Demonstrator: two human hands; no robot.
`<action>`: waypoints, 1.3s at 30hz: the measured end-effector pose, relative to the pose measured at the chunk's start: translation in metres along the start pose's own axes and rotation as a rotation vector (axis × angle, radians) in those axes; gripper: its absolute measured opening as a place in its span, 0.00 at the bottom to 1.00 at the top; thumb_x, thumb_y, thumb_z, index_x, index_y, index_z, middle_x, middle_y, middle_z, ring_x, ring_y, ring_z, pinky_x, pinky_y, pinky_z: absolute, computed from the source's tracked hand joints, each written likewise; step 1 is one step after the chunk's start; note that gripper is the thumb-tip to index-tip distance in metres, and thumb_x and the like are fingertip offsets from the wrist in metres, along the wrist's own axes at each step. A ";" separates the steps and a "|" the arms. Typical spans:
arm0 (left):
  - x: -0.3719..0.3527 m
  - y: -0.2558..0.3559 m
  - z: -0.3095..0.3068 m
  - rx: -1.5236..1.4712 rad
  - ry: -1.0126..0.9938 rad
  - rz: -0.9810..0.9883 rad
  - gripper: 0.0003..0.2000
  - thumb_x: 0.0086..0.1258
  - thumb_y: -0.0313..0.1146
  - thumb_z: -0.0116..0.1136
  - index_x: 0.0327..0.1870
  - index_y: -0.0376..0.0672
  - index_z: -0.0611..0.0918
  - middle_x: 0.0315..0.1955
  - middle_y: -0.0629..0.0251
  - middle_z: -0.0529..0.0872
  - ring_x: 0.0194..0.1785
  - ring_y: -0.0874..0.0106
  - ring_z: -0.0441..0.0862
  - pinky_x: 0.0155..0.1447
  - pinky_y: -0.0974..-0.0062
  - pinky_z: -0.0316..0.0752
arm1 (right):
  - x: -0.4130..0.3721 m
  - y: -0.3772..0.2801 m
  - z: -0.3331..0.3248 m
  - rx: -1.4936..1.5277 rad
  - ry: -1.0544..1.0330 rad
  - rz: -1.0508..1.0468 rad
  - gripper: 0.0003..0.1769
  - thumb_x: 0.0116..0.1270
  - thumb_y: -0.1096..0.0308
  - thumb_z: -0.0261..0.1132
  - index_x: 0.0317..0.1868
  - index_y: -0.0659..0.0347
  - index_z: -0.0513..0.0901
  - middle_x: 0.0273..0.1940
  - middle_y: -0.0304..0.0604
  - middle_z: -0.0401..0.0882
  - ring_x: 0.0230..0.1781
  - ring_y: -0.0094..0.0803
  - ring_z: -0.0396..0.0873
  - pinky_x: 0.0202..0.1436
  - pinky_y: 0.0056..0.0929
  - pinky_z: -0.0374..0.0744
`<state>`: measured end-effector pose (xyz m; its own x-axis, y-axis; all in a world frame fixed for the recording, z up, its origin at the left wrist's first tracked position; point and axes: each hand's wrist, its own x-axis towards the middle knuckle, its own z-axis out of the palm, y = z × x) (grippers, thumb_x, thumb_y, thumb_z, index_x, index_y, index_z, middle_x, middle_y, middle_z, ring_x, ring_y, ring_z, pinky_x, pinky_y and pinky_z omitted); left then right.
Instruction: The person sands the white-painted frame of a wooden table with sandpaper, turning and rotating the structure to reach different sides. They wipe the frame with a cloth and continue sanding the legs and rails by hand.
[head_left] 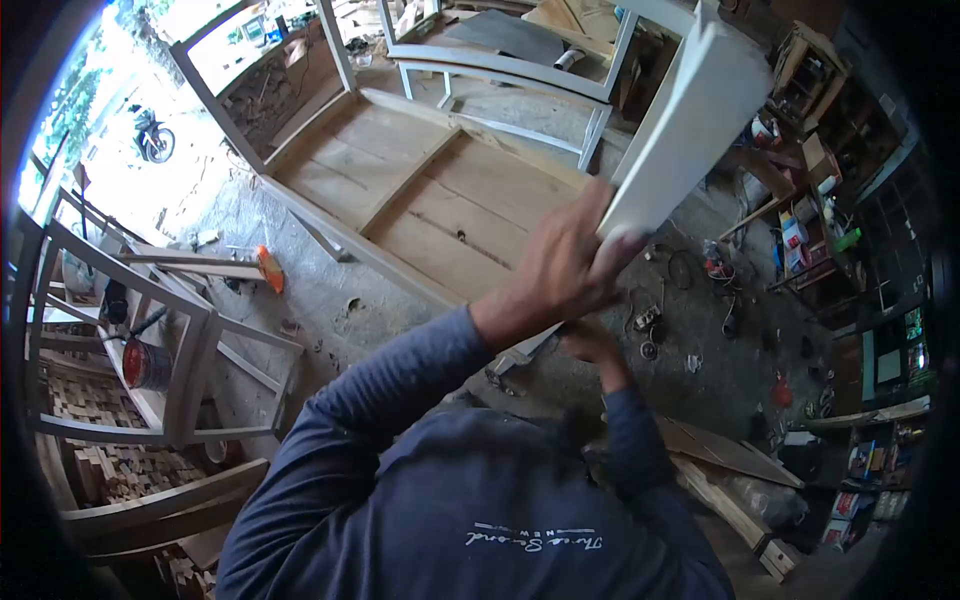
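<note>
My left hand [565, 262] reaches across and closes around the lower part of a thick white-painted wooden post [675, 140]. The post rises toward the camera at the near right of a large wooden furniture frame [345, 235] with bare plywood panels [465, 215]. Lower down, my right hand [592, 345] is near the frame's near corner, partly behind my left hand and wrist. Its fingers are mostly hidden, so whether it grips anything does not show.
At the left stand white frames [190, 370] with a paint can [147, 364] among them. An orange-handled saw [268, 270] lies beside the frame. Tools and cords [648, 320] litter the floor on the right. Planks [735, 500] and cluttered shelves [870, 480] are at the lower right.
</note>
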<state>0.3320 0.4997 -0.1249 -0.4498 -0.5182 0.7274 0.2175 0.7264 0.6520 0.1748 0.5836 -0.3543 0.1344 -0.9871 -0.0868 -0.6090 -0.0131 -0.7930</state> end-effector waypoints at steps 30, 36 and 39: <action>-0.168 -0.053 0.034 -0.026 1.141 -0.233 0.27 0.87 0.52 0.32 0.69 0.36 0.67 0.64 0.54 0.73 0.68 0.62 0.72 0.74 0.62 0.66 | 0.065 -0.171 -0.170 0.830 0.074 -1.324 0.35 0.71 0.76 0.58 0.78 0.67 0.61 0.77 0.64 0.60 0.78 0.60 0.61 0.81 0.48 0.62; -0.073 -0.023 0.073 0.256 0.923 -0.195 0.28 0.85 0.55 0.34 0.60 0.36 0.74 0.56 0.54 0.77 0.61 0.63 0.76 0.68 0.63 0.71 | 0.028 -0.050 -0.073 0.692 0.208 -0.929 0.30 0.70 0.75 0.64 0.72 0.68 0.70 0.72 0.62 0.70 0.73 0.59 0.70 0.75 0.51 0.72; -0.086 -0.038 0.078 0.272 0.946 -0.239 0.29 0.84 0.57 0.34 0.59 0.35 0.74 0.54 0.53 0.78 0.60 0.63 0.77 0.67 0.62 0.71 | 0.038 -0.132 -0.147 0.665 0.389 -1.238 0.30 0.69 0.75 0.64 0.70 0.71 0.70 0.71 0.63 0.70 0.73 0.58 0.70 0.75 0.48 0.73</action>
<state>0.2950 0.5517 -0.2291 0.4406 -0.7228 0.5323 -0.0462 0.5739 0.8176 0.1452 0.5239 -0.1642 0.0126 -0.3807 0.9246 0.2178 -0.9014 -0.3741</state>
